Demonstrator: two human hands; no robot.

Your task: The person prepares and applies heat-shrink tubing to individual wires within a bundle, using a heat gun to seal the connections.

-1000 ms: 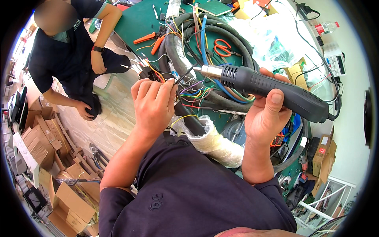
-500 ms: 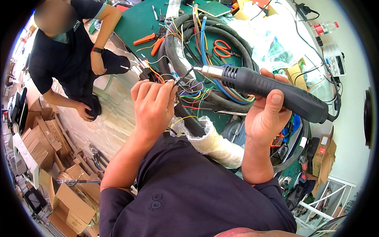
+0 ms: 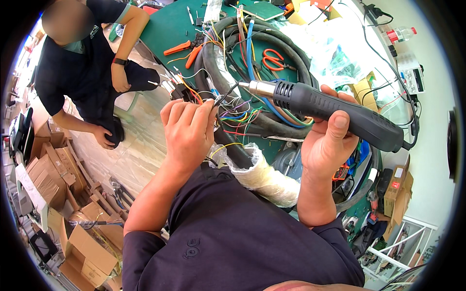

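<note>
My right hand (image 3: 330,143) grips a black hot air gun (image 3: 340,109) by its handle. The gun's metal nozzle (image 3: 261,88) points left, its tip close to the upper end of a thin black wire (image 3: 227,94). My left hand (image 3: 189,128) pinches that wire between thumb and forefinger; its fingertips are partly hidden. Thin coloured wires (image 3: 242,114) fan out just right of my left hand. They spread over a thick black cable (image 3: 303,58) coiled on the green table (image 3: 170,24). Clear wrap covers a cable section (image 3: 267,179) in front of my body.
Orange-handled scissors (image 3: 273,60) lie inside the coil, and an orange-handled wire tool (image 3: 187,50) is left of it. Clear plastic bags (image 3: 335,56) lie at the right. A seated person (image 3: 92,63) is at the far left, above cardboard boxes (image 3: 90,250). The gun's cord (image 3: 415,121) runs up the right.
</note>
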